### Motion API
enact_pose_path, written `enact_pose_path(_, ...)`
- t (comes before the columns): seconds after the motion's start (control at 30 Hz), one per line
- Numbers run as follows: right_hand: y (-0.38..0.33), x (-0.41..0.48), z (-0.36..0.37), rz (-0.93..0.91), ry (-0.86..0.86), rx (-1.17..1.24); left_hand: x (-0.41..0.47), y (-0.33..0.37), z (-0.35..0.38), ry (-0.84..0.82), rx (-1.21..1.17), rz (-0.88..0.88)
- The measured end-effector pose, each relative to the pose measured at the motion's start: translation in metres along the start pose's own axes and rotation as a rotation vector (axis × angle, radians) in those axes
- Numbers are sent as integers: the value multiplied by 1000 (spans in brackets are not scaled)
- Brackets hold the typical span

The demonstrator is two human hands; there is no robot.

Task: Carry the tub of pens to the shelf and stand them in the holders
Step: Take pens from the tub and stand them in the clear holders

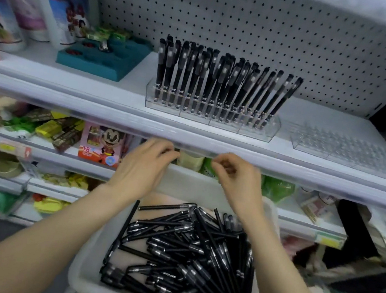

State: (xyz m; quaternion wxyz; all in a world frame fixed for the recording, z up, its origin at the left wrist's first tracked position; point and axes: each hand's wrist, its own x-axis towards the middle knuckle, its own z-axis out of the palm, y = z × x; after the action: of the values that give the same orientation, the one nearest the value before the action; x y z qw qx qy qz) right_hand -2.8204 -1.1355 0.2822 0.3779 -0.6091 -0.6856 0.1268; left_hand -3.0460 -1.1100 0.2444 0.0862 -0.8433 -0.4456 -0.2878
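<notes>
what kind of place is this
Probably a shop aisle: white pegboard-backed shelving, a clear plastic display holder full of black pens, yellow price labels on lower shelf edges.

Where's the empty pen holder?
In the head view, the empty clear holder sits on the white shelf, far right, beside the holder full of black pens.

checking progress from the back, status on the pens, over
Hands: left hand and right hand at far rim of tub, grip unclear. pens loose in tub. full holder on shelf, empty holder beside it.
</notes>
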Motion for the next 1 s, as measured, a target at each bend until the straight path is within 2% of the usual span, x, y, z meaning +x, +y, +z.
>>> enact_pose_path(0.13, 14, -34, 33, -54, -303, -124, -12, -1, 17, -107, 41, -12)
enact_pose_path(0.27, 21, -40, 60, -192, -481, -334, -10, 1, 22, -201, 102, -36)
enact_pose_path(0.4, 27, -43, 80, -266, -622, -585, -10, 3, 19, -219, 115, -38)
enact_pose_path(0.6, 20, -47, 78, -324, -608, -714, -12, 6, 18, -224, 144, -33)
enact_pose_path(0.73, 11, -44, 63, -320, -612, -703, -13, 4, 19, -191, 122, -27)
enact_pose_path(0.87, 2, -33, 29, -155, -528, -435, -12, 9, 10, -88, -38, 40)
enact_pose_path(1.0, -7, -14, -6, -55, -486, -241, -9, 19, 5, -201, -99, 104)
